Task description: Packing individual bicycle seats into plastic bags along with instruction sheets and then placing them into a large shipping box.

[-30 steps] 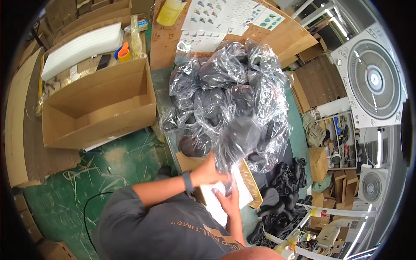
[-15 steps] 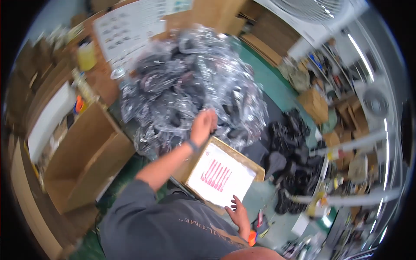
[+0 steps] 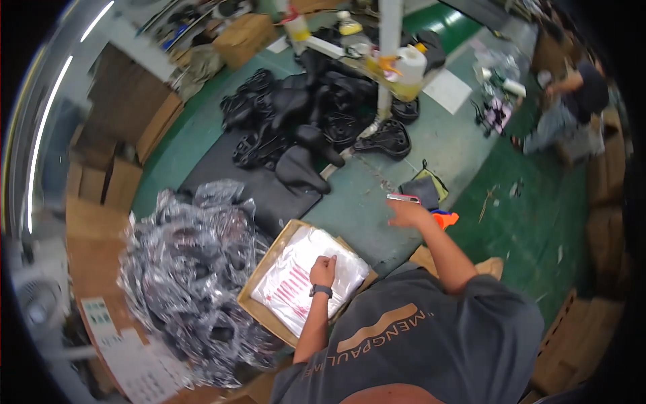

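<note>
Plastic bags (image 3: pixel 299 262), stacked; left hand (image 3: pixel 323 271) curled on top, right hand (image 3: pixel 408 214) part-curled at red tool (image 3: pixel 405 198), both holds unclear; likely step, tool pickup; next calls for firm grip

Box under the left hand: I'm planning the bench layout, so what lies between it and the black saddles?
In the head view, a dark grey mat lies between the box and the black saddles, with green bench top beside it.
</note>
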A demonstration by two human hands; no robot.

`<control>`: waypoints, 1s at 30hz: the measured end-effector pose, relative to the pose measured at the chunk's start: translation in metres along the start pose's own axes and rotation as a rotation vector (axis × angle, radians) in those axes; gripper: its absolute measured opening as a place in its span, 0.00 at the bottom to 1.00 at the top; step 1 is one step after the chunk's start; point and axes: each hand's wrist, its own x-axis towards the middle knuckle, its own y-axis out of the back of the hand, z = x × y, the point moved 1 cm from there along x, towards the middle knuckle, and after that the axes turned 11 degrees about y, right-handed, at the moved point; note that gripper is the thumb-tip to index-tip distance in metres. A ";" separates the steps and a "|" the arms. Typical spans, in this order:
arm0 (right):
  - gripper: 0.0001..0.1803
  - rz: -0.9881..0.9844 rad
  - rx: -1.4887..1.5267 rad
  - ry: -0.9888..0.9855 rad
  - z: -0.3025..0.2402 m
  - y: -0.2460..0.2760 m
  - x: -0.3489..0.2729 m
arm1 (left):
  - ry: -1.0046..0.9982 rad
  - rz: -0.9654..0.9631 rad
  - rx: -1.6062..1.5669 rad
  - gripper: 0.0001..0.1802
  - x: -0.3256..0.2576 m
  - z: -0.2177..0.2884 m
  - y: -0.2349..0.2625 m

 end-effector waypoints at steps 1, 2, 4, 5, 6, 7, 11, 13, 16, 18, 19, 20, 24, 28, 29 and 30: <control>0.44 0.087 0.031 0.004 0.029 0.009 0.023 | -0.015 -0.016 0.049 0.21 0.009 0.002 -0.010; 0.44 0.167 0.057 0.016 0.049 0.021 0.051 | 0.058 0.011 0.089 0.22 0.012 0.001 -0.023; 0.43 0.317 0.019 -0.045 0.064 0.053 0.096 | 0.136 0.053 0.059 0.22 0.018 -0.012 -0.042; 0.41 0.391 -0.022 -0.064 0.074 0.067 0.121 | 0.096 0.039 -0.040 0.20 0.021 -0.026 -0.048; 0.40 0.467 -0.064 -0.092 0.087 0.079 0.140 | 0.100 0.033 -0.073 0.17 0.021 -0.031 -0.050; 0.40 0.478 -0.031 -0.098 0.102 0.092 0.159 | 0.106 0.028 -0.108 0.15 0.022 -0.036 -0.053; 0.37 0.319 0.046 -0.371 0.164 0.086 0.225 | 0.091 0.182 -0.028 0.14 0.009 0.003 -0.060; 0.36 0.225 0.021 -0.374 0.154 0.080 0.246 | 0.218 0.170 -0.024 0.17 0.000 0.014 -0.065; 0.34 0.403 0.411 -0.211 0.108 0.074 0.245 | 0.292 0.212 -0.110 0.20 0.015 -0.016 -0.067; 0.36 0.455 0.929 -0.198 0.081 0.068 0.213 | 0.267 0.216 -0.104 0.20 0.011 -0.016 -0.063; 0.37 0.407 1.276 -0.231 0.067 0.066 0.194 | 0.262 0.188 -0.126 0.20 0.013 -0.013 -0.058; 0.37 0.375 1.272 -0.235 0.065 0.050 0.175 | 0.245 0.199 -0.182 0.20 0.012 -0.010 -0.059; 0.40 0.167 1.876 -0.471 0.054 -0.038 0.092 | 0.303 0.168 0.050 0.23 0.005 0.029 -0.059; 0.42 -0.264 1.997 -0.510 0.036 -0.082 0.028 | 0.263 0.143 -0.030 0.23 0.006 0.003 -0.061; 0.42 -0.292 1.984 -0.507 0.029 -0.091 0.019 | 0.281 0.159 -0.040 0.23 0.006 -0.009 -0.060; 0.46 -0.237 1.533 -0.431 0.024 -0.102 0.011 | 0.195 0.225 -0.045 0.21 0.006 -0.023 -0.060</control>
